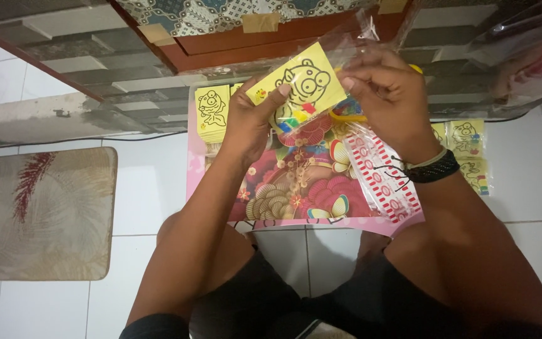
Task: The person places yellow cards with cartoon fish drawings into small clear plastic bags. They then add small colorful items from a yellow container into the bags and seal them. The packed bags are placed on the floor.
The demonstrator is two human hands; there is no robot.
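Card, yellow with a cartoon drawing, sits tilted between my hands: left hand grips its lower-left edge, right hand pinches the clear sleeve at its upper-right.

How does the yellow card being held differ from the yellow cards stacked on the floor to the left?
The held yellow card is lifted and tilted, pinched between the left hand and right hand; the stacked cards lie flat, untouched. The held card sits partly in a clear plastic sleeve; the stack looks bare. Both show black cartoon outlines on yellow.
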